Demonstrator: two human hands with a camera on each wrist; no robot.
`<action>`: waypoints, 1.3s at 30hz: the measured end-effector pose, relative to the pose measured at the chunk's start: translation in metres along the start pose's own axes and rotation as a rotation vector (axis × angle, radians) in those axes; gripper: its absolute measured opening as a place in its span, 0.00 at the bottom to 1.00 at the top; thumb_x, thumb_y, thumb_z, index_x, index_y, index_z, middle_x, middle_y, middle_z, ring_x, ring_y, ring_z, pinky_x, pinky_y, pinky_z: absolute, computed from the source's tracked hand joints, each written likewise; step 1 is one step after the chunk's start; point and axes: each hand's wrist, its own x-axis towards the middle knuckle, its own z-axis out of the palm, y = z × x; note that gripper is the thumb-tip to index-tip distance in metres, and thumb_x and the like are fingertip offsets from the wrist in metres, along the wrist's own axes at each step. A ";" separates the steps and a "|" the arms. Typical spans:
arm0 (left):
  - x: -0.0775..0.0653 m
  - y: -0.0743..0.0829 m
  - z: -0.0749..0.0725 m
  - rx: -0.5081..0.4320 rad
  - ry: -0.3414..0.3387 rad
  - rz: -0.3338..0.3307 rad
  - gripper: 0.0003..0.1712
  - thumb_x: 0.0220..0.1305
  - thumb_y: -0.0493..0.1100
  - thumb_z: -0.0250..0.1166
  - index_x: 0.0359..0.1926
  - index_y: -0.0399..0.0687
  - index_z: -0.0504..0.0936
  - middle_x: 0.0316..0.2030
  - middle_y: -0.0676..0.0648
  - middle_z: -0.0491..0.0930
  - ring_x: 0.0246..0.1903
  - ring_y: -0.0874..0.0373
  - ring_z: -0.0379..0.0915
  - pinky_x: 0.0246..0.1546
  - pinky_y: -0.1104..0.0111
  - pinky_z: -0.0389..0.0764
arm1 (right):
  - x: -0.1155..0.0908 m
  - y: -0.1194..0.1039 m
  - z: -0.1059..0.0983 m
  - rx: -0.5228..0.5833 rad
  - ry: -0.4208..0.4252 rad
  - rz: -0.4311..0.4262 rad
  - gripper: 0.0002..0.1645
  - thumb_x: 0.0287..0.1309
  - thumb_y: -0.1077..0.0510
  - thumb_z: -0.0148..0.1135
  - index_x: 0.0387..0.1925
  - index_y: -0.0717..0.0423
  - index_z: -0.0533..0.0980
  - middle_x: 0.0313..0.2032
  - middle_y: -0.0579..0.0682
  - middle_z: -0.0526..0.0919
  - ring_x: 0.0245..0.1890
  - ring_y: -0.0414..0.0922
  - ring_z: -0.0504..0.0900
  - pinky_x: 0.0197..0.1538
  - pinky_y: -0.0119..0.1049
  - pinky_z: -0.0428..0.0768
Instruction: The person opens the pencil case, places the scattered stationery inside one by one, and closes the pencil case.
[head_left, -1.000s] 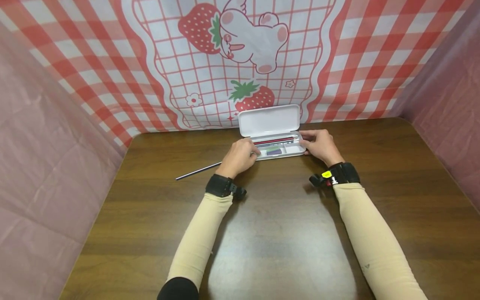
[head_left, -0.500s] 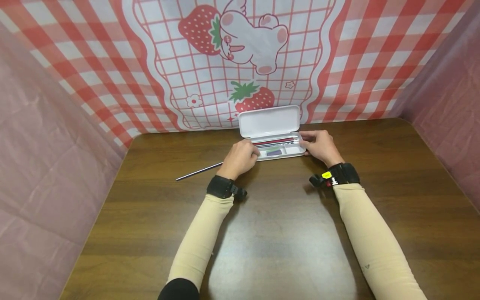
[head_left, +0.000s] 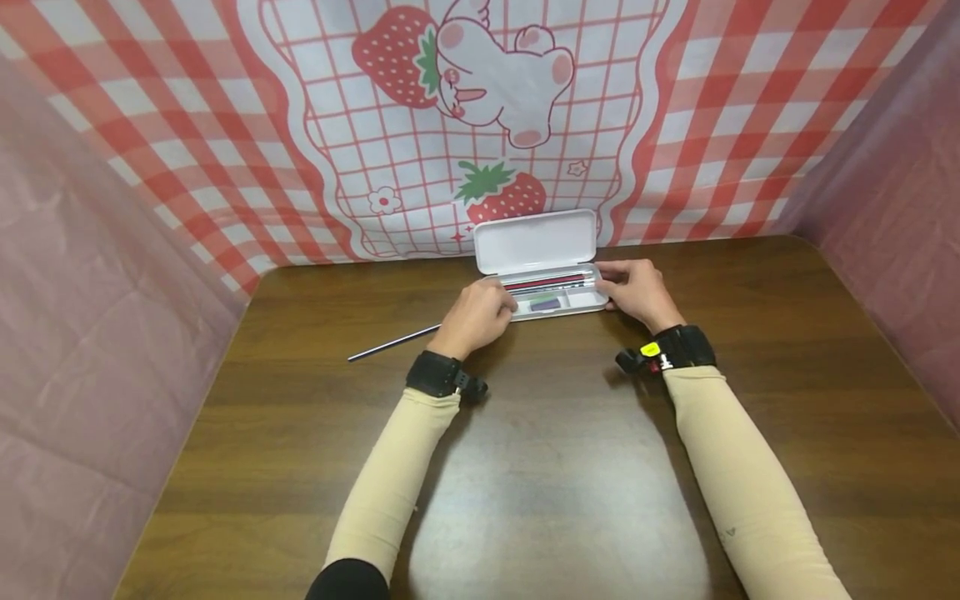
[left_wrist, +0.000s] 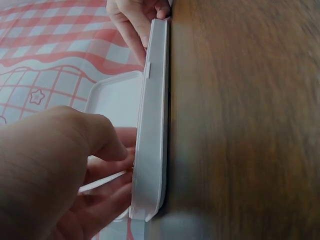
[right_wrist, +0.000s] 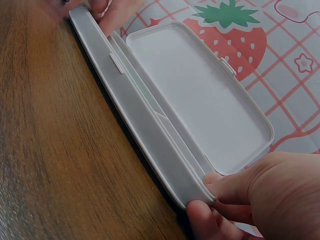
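A white pencil case (head_left: 592,307) lies at the back of the table, its lid (head_left: 536,240) raised against the cloth. Red and dark pencils (head_left: 547,283) fill its rear section; a purple-and-green block (head_left: 545,304) sits in front. My left hand (head_left: 474,317) grips the case's left end, bent fingers (left_wrist: 107,200) at the rim; their tips are partly hidden. At the opposite end, my right hand (head_left: 639,292) pinches the case wall, thumb (right_wrist: 225,187) over the rim and fingers outside. A dark pencil (head_left: 393,342) lies on the wood, its right end hidden behind my left hand.
The brown wooden table (head_left: 555,467) extends toward me. A red-and-white checked cloth (head_left: 720,125) with strawberries hangs behind the case. Pink cloth hangs at the left (head_left: 90,333) and right (head_left: 885,217). Each wrist wears a black strap with a camera.
The whole head view has shifted very slightly. Both hands keep their places at the ends of the case, and the case and loose pencil stay put.
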 end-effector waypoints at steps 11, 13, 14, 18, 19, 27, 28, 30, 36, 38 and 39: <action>0.001 0.040 -0.068 -0.015 0.062 0.054 0.16 0.71 0.33 0.65 0.51 0.42 0.95 0.48 0.42 0.92 0.54 0.45 0.89 0.61 0.56 0.88 | -0.003 0.001 -0.001 0.001 -0.002 0.007 0.27 0.79 0.59 0.67 0.74 0.61 0.80 0.57 0.71 0.89 0.24 0.30 0.83 0.33 0.24 0.84; 0.000 0.053 -0.086 -0.008 0.085 0.056 0.15 0.71 0.30 0.66 0.52 0.40 0.95 0.50 0.40 0.92 0.55 0.43 0.88 0.61 0.56 0.88 | -0.003 0.002 -0.001 0.001 -0.001 0.007 0.27 0.79 0.59 0.67 0.74 0.60 0.81 0.55 0.70 0.89 0.24 0.30 0.84 0.33 0.24 0.84; 0.000 0.054 -0.090 -0.007 0.095 0.053 0.15 0.72 0.30 0.66 0.53 0.40 0.94 0.51 0.40 0.92 0.56 0.44 0.88 0.62 0.56 0.88 | -0.003 0.002 -0.001 0.002 -0.002 0.007 0.27 0.79 0.58 0.67 0.74 0.60 0.80 0.55 0.70 0.89 0.24 0.30 0.84 0.33 0.24 0.84; 0.000 0.055 -0.096 -0.007 0.120 0.055 0.15 0.72 0.31 0.67 0.54 0.40 0.94 0.52 0.41 0.91 0.56 0.45 0.86 0.62 0.58 0.87 | -0.002 0.003 -0.001 0.007 0.001 0.007 0.27 0.79 0.58 0.67 0.74 0.60 0.81 0.54 0.70 0.89 0.24 0.31 0.84 0.33 0.24 0.84; 0.000 0.055 -0.096 -0.004 0.123 0.057 0.15 0.72 0.31 0.67 0.54 0.40 0.94 0.52 0.41 0.91 0.56 0.45 0.86 0.61 0.58 0.87 | -0.002 0.003 -0.001 0.008 0.000 0.007 0.27 0.79 0.58 0.67 0.74 0.60 0.81 0.55 0.70 0.89 0.24 0.31 0.84 0.33 0.24 0.84; -0.006 0.047 -0.093 0.022 0.152 0.041 0.17 0.68 0.30 0.67 0.55 0.40 0.93 0.52 0.39 0.91 0.54 0.41 0.86 0.58 0.54 0.87 | -0.001 0.005 -0.001 0.011 -0.003 0.005 0.27 0.79 0.60 0.66 0.75 0.61 0.80 0.60 0.71 0.88 0.25 0.30 0.83 0.34 0.23 0.85; -0.008 0.046 -0.093 0.023 0.150 0.037 0.17 0.68 0.30 0.67 0.55 0.39 0.93 0.52 0.39 0.91 0.53 0.41 0.86 0.58 0.54 0.87 | -0.001 0.005 -0.002 0.011 -0.002 0.004 0.27 0.79 0.60 0.66 0.75 0.61 0.80 0.60 0.71 0.88 0.25 0.30 0.83 0.34 0.23 0.85; -0.011 0.044 -0.094 0.023 0.146 0.029 0.17 0.68 0.30 0.67 0.55 0.39 0.93 0.52 0.39 0.91 0.53 0.41 0.86 0.58 0.53 0.87 | -0.001 0.006 -0.002 0.011 -0.001 0.003 0.27 0.79 0.60 0.66 0.75 0.61 0.80 0.60 0.72 0.88 0.25 0.30 0.83 0.34 0.23 0.85; -0.022 0.036 -0.101 0.021 0.131 -0.002 0.17 0.70 0.31 0.67 0.55 0.39 0.93 0.51 0.38 0.91 0.53 0.40 0.85 0.58 0.52 0.87 | 0.000 0.005 -0.001 0.017 0.005 0.004 0.27 0.79 0.60 0.66 0.74 0.61 0.81 0.59 0.72 0.88 0.25 0.31 0.83 0.33 0.24 0.85; -0.027 0.032 -0.103 0.026 0.124 -0.014 0.17 0.70 0.32 0.67 0.55 0.40 0.93 0.51 0.38 0.90 0.54 0.41 0.85 0.58 0.52 0.87 | 0.000 0.005 0.000 0.012 0.006 0.003 0.27 0.79 0.59 0.67 0.74 0.60 0.81 0.57 0.71 0.89 0.24 0.31 0.84 0.33 0.24 0.84; -0.030 0.030 -0.104 0.026 0.118 -0.019 0.17 0.70 0.32 0.67 0.56 0.39 0.93 0.51 0.38 0.90 0.54 0.40 0.85 0.59 0.51 0.87 | 0.001 0.004 0.000 0.010 0.006 0.002 0.27 0.79 0.59 0.67 0.74 0.60 0.81 0.56 0.71 0.89 0.24 0.31 0.84 0.33 0.24 0.84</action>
